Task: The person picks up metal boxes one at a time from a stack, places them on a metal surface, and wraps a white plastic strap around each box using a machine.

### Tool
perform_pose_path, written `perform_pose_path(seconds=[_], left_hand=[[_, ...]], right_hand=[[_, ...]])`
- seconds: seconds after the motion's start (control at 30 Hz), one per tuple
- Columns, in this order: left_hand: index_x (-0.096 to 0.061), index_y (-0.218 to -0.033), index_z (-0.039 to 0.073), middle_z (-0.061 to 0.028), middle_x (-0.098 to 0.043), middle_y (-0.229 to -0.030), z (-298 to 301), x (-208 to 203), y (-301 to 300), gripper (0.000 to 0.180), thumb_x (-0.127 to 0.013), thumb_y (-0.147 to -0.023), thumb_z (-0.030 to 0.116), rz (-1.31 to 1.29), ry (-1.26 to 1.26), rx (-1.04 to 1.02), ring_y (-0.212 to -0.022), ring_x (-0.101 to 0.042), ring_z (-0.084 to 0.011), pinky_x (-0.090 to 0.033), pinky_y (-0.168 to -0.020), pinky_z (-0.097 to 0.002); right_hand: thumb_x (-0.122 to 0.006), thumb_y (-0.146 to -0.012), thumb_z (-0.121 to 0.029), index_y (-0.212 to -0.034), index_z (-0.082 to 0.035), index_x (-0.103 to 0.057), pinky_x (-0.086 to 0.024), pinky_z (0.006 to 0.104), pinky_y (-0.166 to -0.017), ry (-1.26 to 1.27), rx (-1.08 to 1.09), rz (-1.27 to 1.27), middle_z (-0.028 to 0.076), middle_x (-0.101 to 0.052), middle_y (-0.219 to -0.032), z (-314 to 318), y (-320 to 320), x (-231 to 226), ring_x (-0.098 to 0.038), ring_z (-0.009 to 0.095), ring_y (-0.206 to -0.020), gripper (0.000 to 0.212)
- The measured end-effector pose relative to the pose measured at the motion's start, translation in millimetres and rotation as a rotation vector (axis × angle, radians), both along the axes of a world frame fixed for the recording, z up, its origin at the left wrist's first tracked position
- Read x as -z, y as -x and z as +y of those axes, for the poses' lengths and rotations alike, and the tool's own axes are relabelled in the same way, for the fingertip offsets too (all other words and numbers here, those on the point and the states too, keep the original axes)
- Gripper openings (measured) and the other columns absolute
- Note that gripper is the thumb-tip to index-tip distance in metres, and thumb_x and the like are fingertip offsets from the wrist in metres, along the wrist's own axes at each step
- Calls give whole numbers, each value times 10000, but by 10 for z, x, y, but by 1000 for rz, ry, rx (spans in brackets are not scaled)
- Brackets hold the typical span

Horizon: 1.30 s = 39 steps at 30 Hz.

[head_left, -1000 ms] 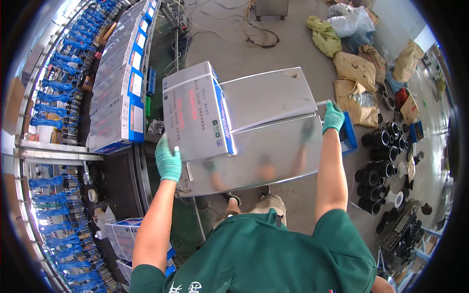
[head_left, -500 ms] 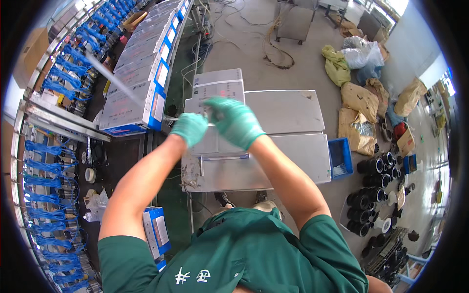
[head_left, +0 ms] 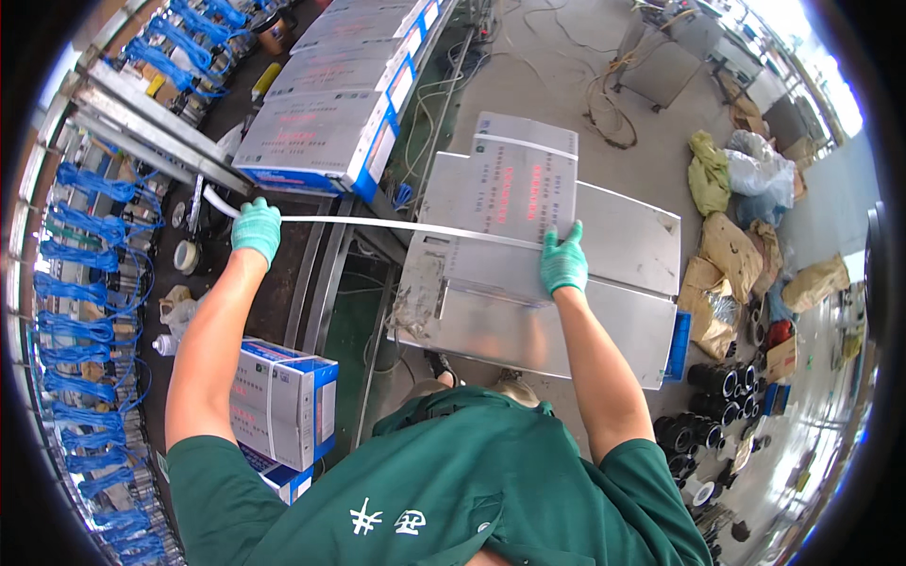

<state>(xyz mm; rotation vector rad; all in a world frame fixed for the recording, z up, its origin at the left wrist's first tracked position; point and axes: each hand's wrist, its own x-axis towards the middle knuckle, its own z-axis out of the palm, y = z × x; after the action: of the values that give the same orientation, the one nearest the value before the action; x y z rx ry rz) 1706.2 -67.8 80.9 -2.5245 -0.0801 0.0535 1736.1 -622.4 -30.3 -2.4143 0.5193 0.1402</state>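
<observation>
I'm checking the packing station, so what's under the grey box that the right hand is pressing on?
The grey box lies on a shiny metal table, under the right hand. A white strap crosses it to the left hand. The box covers the tabletop beneath it.

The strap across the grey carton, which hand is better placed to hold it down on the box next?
Probably the right hand: it rests on the grey carton where the white strap crosses it. The left hand is off to the side, holding the strap's far end.
</observation>
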Motion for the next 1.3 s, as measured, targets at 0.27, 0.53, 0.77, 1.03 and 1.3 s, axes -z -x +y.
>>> perform_pose_path(seconds=[0.27, 0.53, 0.77, 1.03, 1.3], left_hand=[[-693, -1168, 43, -186, -750, -963, -764, 6, -313, 226, -588, -1064, 214, 72, 1507, -53, -782, -758, -326, -627, -677, -454], [-667, -1185, 20, -122, -729, -889, -1444, 1846, -560, 180, -589, -1083, 145, -12, 2194, -597, -725, -758, -246, -652, -623, -390], [-722, -1046, 7, -193, -725, -810, -1490, 2383, -557, 216, -649, -1048, 210, -180, 1714, -451, -685, -757, -310, -583, -624, -448], [-717, -1059, 29, -262, -710, -884, -1999, 2853, -553, 243, -594, -1052, 238, -43, 1699, -306, -834, -674, -476, -532, -761, -544], [-711, -1070, 36, -255, -717, -931, -1993, 3097, -564, 240, -597, -1054, 247, -82, 1658, -196, -861, -669, -478, -511, -768, -553]], right_hand=[[-469, -1069, -529, -1640, -41, -262, -539, 549, -950, 72, 20, 38, 284, -716, -1229, 108, 13, -157, -683, 486, -1123, 779], [-463, -1075, -503, -1625, -57, -294, -535, 543, -954, 108, 48, 18, 275, -729, -1199, 162, 15, -141, -683, 485, -1124, 727], [-471, -1081, -479, -1615, -61, -317, -532, 536, -940, 156, 47, 15, 273, -736, -1176, 125, -19, 8, -691, 480, -1099, 695], [-482, -1082, -470, -1605, -58, -340, -532, 529, -943, 142, 68, -15, 270, -737, -1178, 111, -19, 49, -692, 474, -1099, 681], [-472, -1085, -479, -1607, -59, -347, -531, 525, -946, 141, 62, -29, 275, -731, -1195, 91, -11, 76, -691, 474, -1102, 681]])
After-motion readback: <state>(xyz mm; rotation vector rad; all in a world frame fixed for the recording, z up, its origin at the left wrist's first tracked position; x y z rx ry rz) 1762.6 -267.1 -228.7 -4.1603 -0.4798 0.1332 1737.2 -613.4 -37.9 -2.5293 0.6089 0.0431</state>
